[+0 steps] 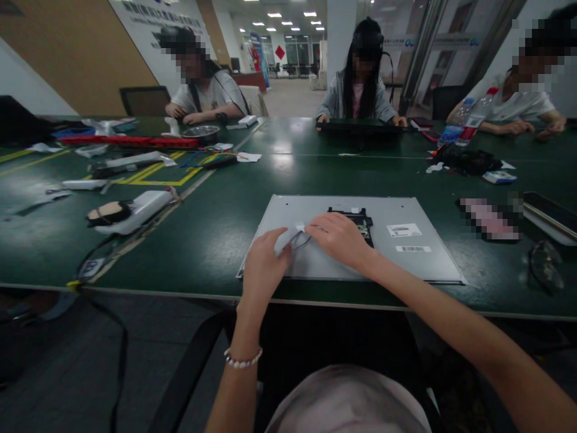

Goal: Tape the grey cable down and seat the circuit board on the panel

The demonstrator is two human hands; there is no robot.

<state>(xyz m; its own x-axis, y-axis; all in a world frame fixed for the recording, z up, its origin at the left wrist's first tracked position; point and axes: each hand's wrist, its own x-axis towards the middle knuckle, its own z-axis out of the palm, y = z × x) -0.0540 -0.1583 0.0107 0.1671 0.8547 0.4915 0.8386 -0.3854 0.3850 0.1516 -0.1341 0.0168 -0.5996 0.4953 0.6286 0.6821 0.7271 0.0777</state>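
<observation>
Pale strip [283,242] is pinched in both nearly closed hands [265,258] [339,237] above the grey panel [391,210].

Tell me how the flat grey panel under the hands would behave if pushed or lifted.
The panel looks thin with straight edges, so it's probably stiff, not floppy. Lying broad and flat on the table, it seems unlikely to roll or tip.

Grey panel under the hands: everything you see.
The panel is a thin, pale grey rectangle, metal by its look, lying flat on the green table. A black bracket with circuitry sits near its middle, partly covered by the right hand. Two white labels, the lower barcoded, lie farther right; dark spots show near the far corners. Whether that or the left hand touches the panel is unclear.
</observation>
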